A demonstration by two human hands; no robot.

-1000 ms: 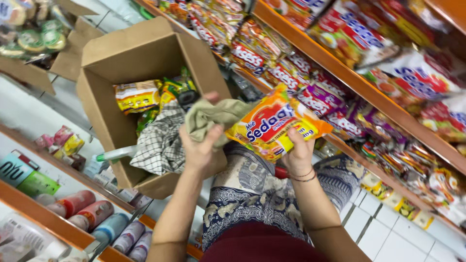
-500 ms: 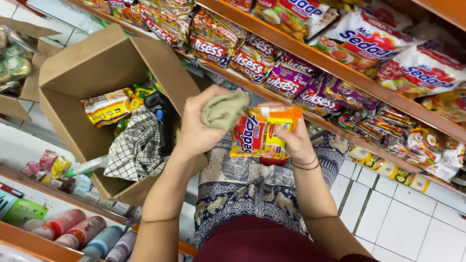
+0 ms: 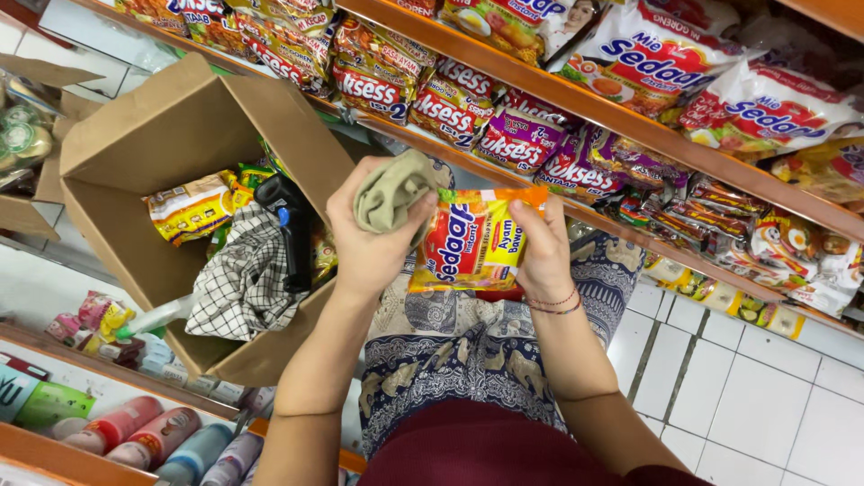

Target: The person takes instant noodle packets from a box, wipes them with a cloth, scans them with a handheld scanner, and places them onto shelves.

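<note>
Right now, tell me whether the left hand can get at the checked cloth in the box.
Probably yes: the checked cloth lies uncovered in the open box beside the left hand, though that hand is holding a rag.

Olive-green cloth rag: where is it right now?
In the head view the olive-green cloth rag is bunched in the left hand, centre frame, pressed against the orange-yellow noodle packet held by the right hand, just right of the open cardboard box.

Passage at twelve o'clock is being blocked by the packed shelf (image 3: 621,117); nine o'clock is being closed off by the cardboard box (image 3: 180,135); open tiled floor (image 3: 765,396) is being left at four o'clock.
</note>
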